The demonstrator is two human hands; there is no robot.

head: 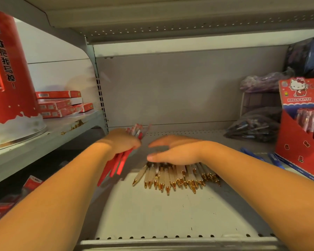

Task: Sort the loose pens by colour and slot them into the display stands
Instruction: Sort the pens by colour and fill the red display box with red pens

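My left hand [122,140] grips a bundle of red pens [116,164], their tips pointing down towards me and their caps sticking out behind the fist. My right hand [176,151] lies with straight fingers over a row of beige pens with gold tips [176,178] on the grey shelf [170,214]. The upper ends of those pens are hidden under the palm. A red Hello Kitty display stand [301,134] at the right edge holds several wrapped pens.
Blue pens [252,153] lie beside the stand's base. Bags of pens [252,128] sit at the back right. The left shelf carries a tall red display [5,73] and stacked red boxes [60,104]. An upper shelf hangs overhead.
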